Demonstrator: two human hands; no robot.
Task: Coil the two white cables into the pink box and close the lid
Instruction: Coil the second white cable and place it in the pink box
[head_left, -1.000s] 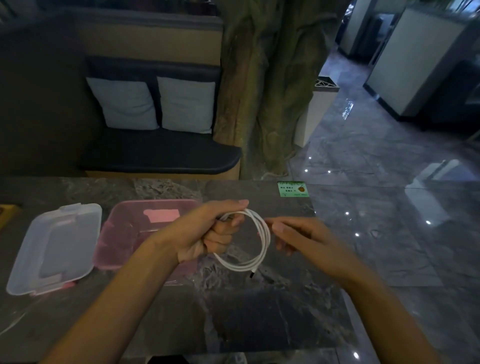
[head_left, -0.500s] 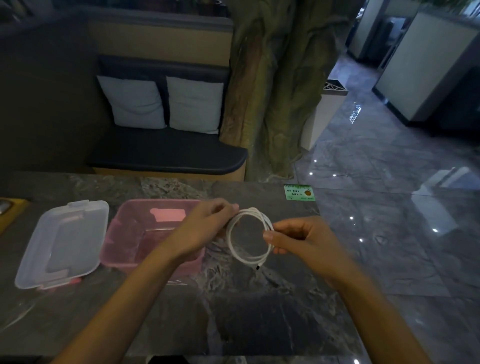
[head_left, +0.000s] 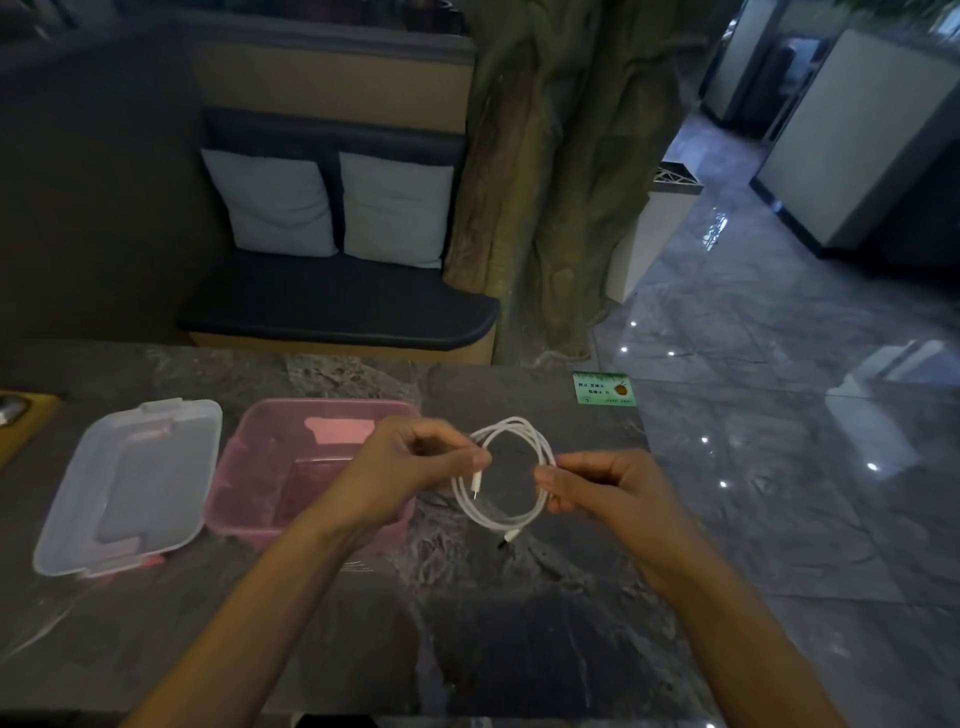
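Over a dark, veined stone table (head_left: 519, 623), the head view, the only one I have, shows both of my bare hands holding one coiled white cable (head_left: 503, 475) just above the surface. My left hand (head_left: 405, 478) pinches the coil's left side between thumb and fingertips; my right hand (head_left: 608, 488) pinches the right side, fingers curled around the strands. The cable is thin, smooth and rubbery, wound into a few round loops, with two small plug ends hanging loose, one inside the ring and one below it.

Just left of the coil sits the pink box (head_left: 260, 467), translucent plastic, rectangular, open, partly hidden by my left wrist. In the dim light I cannot tell whether a second cable already lies inside. Its lid (head_left: 130, 483), clear and frosted with a raised rim, lies flat beside the box on the left.

To do this step well, I judge I should keep the loops pinched so they cannot spring apart, tuck the loose ends in, and lower the coil flat into the box.
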